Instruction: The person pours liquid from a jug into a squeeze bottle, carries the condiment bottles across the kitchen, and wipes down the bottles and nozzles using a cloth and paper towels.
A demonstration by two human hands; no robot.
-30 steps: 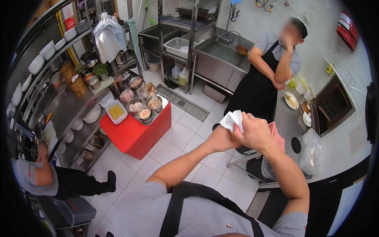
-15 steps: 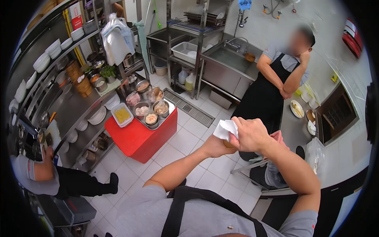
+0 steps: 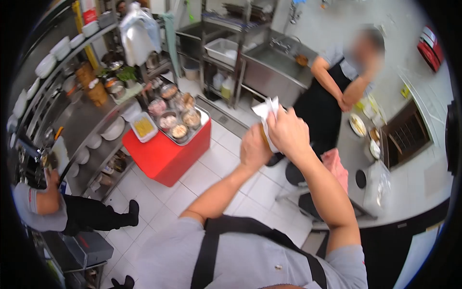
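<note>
Both hands are raised in front of my chest, close together. My left hand is wrapped round a small yellow-brown object, mostly hidden by the fingers, so its kind does not show. A crumpled white paper napkin is in my right hand, its folded end sticking up above the fingers. The lower part of the napkin lies against the yellow-brown object. Motion blurs the fingers somewhat.
A red box bears a tray of metal food tins and a tub of yellow food. One person leans by the sink; another stands at the left counter. A pink cloth hangs at right.
My hands have moved up and slightly left, and the napkin now points upward. The view has shifted a little. The person by the sink keeps much the same pose.
</note>
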